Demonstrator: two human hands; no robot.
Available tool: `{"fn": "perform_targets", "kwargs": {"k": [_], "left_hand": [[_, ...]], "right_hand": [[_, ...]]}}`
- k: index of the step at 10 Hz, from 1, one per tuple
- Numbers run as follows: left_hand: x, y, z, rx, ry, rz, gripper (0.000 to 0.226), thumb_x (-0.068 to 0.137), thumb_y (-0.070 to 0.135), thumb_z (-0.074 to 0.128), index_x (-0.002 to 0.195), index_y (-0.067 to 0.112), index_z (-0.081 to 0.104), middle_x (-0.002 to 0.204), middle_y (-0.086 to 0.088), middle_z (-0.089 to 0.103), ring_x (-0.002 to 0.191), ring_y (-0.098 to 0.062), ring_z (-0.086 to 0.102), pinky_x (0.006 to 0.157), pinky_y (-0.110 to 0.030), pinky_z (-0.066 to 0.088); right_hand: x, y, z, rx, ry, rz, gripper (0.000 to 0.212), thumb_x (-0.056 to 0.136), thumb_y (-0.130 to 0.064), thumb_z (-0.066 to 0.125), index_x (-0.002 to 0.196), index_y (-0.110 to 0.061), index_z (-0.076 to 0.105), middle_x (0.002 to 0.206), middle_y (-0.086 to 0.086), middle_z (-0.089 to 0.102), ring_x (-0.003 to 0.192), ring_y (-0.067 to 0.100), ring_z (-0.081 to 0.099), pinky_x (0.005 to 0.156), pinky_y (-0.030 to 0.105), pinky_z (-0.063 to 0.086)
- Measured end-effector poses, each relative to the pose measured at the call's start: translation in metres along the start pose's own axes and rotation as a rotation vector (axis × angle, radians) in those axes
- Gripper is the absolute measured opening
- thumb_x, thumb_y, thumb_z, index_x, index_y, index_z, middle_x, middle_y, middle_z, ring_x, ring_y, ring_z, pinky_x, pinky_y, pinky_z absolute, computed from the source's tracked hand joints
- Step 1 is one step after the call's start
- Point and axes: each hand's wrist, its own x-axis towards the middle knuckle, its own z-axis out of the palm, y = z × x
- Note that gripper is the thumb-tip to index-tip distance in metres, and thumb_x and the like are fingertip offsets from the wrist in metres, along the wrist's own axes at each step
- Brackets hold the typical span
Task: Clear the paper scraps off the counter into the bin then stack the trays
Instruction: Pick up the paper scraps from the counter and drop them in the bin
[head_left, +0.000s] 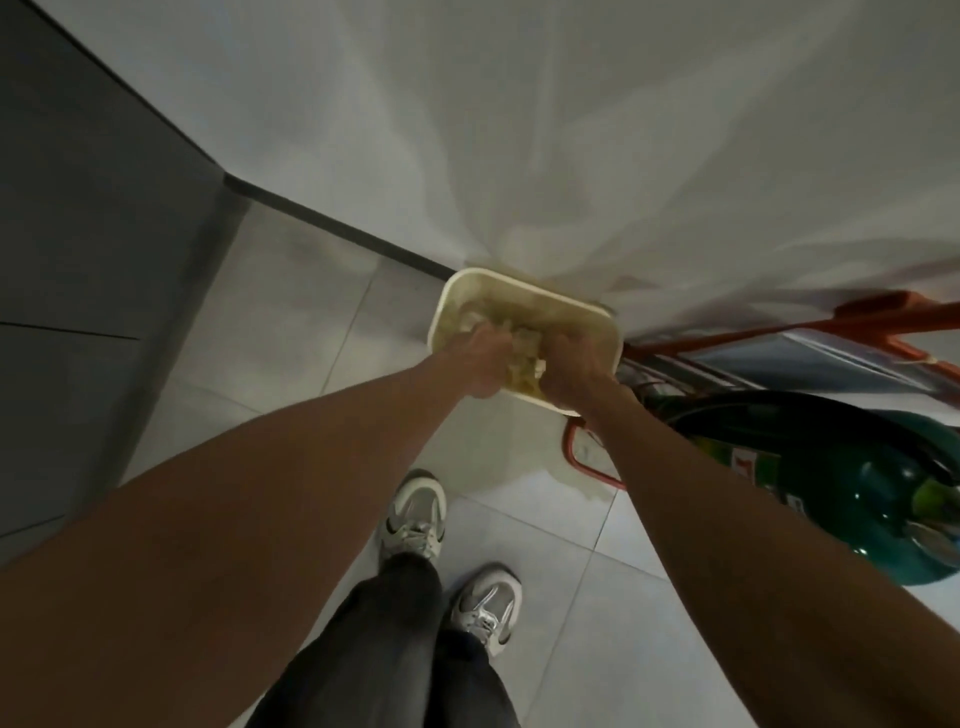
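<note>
Both hands are out in front and low, right over the bin. The left hand (480, 366) has its fingers curled in tight, and the right hand (574, 376) is curled the same way. They're pressed close together with a bunched-up wad of paper scraps (524, 358) gripped between them. It's a bit blurry, so I can't make out individual fingers, but neither hand is spread open at all.

The wad sits over the near side of the bin (524, 286), which is a cream rectangular tub with rounded corners. It looks like more pale crumpled stuff is already lying inside it, past the knuckles. The bin stands on the tiled floor (291, 322), pushed up against the white wall (519, 130).

Going further out, there's a grey cabinet (78, 208) along the left side. On the right, an orange frame (857, 317) leans in near the bin, and a big green gas cylinder (831, 483) sits just beyond the right forearm. Down at the bottom you can see dark trousers (389, 649) and a pair of pale sneakers (415, 519), with the left foot a step ahead of the right.
</note>
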Motion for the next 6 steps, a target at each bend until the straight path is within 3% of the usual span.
{"fn": "perform_targets", "kwargs": {"k": [2, 3, 4, 6], "left_hand": [[-0.055, 0.017, -0.039, -0.107, -0.002, -0.036, 0.032, 0.103, 0.016, 0.045, 0.129, 0.011, 0.064, 0.132, -0.013, 0.062, 0.118, -0.032, 0.061, 0.084, -0.037, 0.049], [-0.107, 0.015, -0.066, -0.128, 0.099, -0.041, 0.04, 0.106, 0.033, 0.038, 0.138, 0.019, 0.057, 0.136, -0.01, 0.059, 0.118, -0.032, 0.061, 0.091, -0.044, 0.052], [-0.173, 0.011, -0.098, -0.149, 0.216, -0.033, 0.039, 0.107, 0.035, 0.036, 0.138, 0.019, 0.053, 0.131, -0.01, 0.06, 0.112, -0.031, 0.061, 0.086, -0.043, 0.051], [-0.359, -0.001, -0.172, -0.255, 0.403, -0.152, 0.038, 0.107, 0.037, 0.038, 0.139, 0.022, 0.051, 0.142, -0.006, 0.054, 0.125, -0.03, 0.057, 0.099, -0.047, 0.051]], "right_hand": [[-0.042, -0.009, -0.023, 0.023, 0.092, -0.025, 0.037, 0.103, -0.021, 0.056, 0.138, -0.007, 0.06, 0.134, 0.013, 0.065, 0.124, 0.032, 0.062, 0.105, 0.04, 0.05], [-0.087, -0.017, -0.053, 0.118, 0.188, -0.067, 0.037, 0.094, -0.013, 0.056, 0.13, -0.008, 0.063, 0.126, 0.016, 0.067, 0.113, 0.038, 0.066, 0.094, 0.046, 0.059], [-0.149, -0.035, -0.096, 0.164, 0.282, -0.118, 0.04, 0.088, -0.018, 0.05, 0.126, -0.014, 0.064, 0.125, 0.014, 0.067, 0.105, 0.038, 0.067, 0.087, 0.049, 0.06], [-0.317, -0.094, -0.186, 0.233, 0.374, -0.25, 0.045, 0.098, -0.023, 0.059, 0.141, -0.026, 0.044, 0.139, 0.01, 0.06, 0.112, 0.034, 0.066, 0.089, 0.054, 0.06]]}}
